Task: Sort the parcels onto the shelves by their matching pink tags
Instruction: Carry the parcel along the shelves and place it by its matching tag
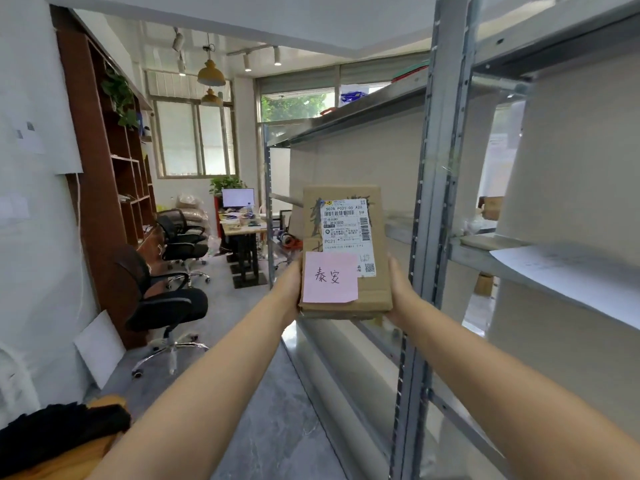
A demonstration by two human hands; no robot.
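I hold a flat brown cardboard parcel [377, 289] upright at arm's length in the middle of the view. It carries a white shipping label and a pink tag [329, 277] with handwritten characters at its lower left. My left hand [289, 285] grips the parcel's left edge and my right hand [401, 292] grips its right edge; the fingers are hidden behind the box. The grey metal shelf rack [434, 188] stands to the right, right behind the parcel. No pink tags on the shelves are visible.
White sheets hang over the rack's shelves [554, 282]. Black office chairs [166, 306] stand along the left wall by a brown bookcase [114, 188]. A desk with a monitor [242, 223] sits at the back. A black cloth [59, 434] lies at lower left.
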